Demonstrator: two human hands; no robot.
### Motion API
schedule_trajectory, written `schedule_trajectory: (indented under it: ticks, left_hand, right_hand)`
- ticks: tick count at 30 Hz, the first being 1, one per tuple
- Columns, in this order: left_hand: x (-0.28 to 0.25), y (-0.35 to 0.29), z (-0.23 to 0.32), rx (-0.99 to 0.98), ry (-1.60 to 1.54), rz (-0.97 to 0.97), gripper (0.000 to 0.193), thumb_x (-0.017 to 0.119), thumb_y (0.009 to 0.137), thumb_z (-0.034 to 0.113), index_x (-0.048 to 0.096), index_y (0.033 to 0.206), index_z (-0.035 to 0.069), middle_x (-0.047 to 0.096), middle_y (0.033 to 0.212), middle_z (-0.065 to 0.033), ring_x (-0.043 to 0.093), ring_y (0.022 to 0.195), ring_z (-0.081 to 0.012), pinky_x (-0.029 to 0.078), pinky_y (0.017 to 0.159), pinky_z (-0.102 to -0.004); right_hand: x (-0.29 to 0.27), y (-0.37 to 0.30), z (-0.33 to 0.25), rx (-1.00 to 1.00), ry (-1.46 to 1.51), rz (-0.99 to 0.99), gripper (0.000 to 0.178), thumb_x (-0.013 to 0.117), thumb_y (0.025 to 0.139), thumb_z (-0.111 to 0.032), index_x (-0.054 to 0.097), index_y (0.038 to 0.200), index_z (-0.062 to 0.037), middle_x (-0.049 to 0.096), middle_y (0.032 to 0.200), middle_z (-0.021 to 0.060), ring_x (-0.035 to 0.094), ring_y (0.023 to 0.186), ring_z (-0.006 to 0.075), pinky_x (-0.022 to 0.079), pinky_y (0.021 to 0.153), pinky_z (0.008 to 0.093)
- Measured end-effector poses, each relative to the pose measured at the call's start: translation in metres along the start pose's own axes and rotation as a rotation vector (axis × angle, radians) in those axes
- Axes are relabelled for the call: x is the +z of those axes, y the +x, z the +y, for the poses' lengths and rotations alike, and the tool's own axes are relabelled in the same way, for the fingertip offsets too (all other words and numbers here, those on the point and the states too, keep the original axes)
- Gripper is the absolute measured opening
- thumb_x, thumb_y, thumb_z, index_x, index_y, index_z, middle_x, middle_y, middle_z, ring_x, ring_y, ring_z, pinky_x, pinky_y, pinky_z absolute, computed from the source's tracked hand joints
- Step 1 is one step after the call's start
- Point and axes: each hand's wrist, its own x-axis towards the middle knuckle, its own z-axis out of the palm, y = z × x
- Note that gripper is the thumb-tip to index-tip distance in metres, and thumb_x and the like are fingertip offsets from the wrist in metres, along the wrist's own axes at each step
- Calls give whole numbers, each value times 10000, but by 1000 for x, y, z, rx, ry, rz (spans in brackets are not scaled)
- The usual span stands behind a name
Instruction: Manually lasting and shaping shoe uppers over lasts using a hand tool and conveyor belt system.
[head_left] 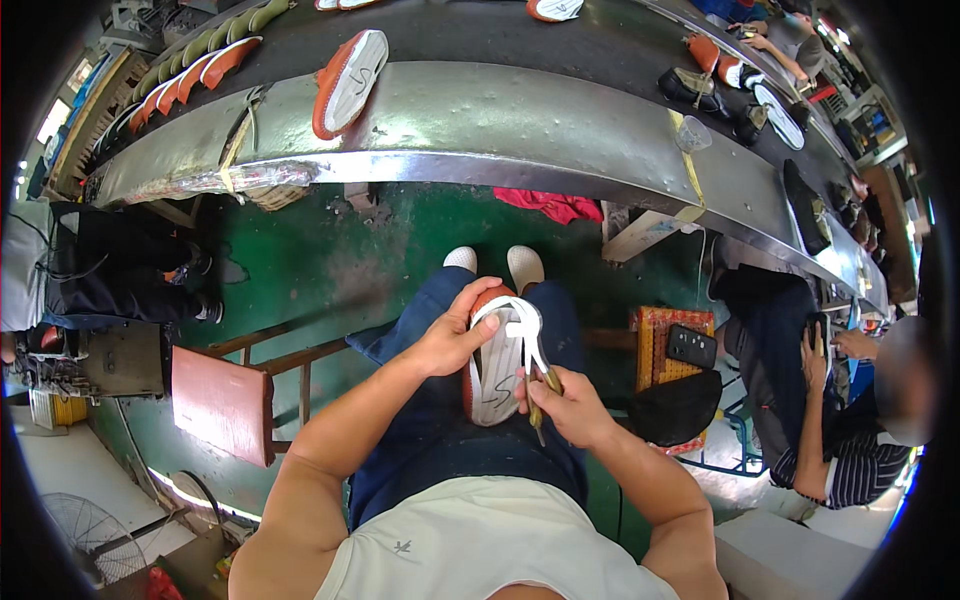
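A shoe (493, 385) with a reddish-orange upper and a pale sole lies sole up over my lap. My left hand (456, 334) is closed around its toe end, with the thumb pressed on the sole. A white strip (533, 318) loops around the toe and runs down toward my right hand (572, 405). That hand is closed around a brass-coloured tool (541, 395) that looks like pliers, held beside the shoe's right edge. Whether the tool's jaws grip the strip is too small to tell.
Ahead runs a metal-edged conveyor bench (450, 95). Another shoe (349, 85) stands on its edge; several uppers (190, 75) line the left. A brown stool (222, 402) is at left, a phone (691, 346) on a woven seat at right. Co-workers sit on both sides.
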Motion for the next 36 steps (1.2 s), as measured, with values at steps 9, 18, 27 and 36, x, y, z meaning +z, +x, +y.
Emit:
schedule_trajectory:
  ticks: [9,18,27,36]
  left_hand:
    - [-16,11,2,3,189,-40,521,577,1055,264,391,1515,106,586,1358,-93,553,1253,-196,438,1085,-350]
    - [-23,28,-20,-67,-140,-109,499,615,1022,125,453,1494,123,564,1379,-68,521,1284,-176,417,1107,-342]
    - [10,26,-16,-83,-60,81,437,616,1027,146,488,1437,70,610,1273,-69,575,1186,-150,468,1045,-329]
    - [14,30,1,-10,158,-35,442,597,1019,105,483,1445,70,610,1265,-69,567,1179,-141,461,1034,-317]
  right_hand:
    - [-30,17,-43,235,-278,-113,235,555,1037,-225,629,1074,-6,678,820,74,646,717,147,540,651,333]
    - [-23,34,34,-333,-807,284,263,638,981,-210,603,1100,22,667,915,267,668,866,456,535,754,490]
    - [-17,-12,-8,-182,-1142,264,272,626,976,-194,565,1134,19,673,971,246,683,847,417,546,756,473]
    - [-33,1,-21,-286,-714,297,204,576,1015,-199,604,1053,0,667,750,62,632,651,157,522,643,310]
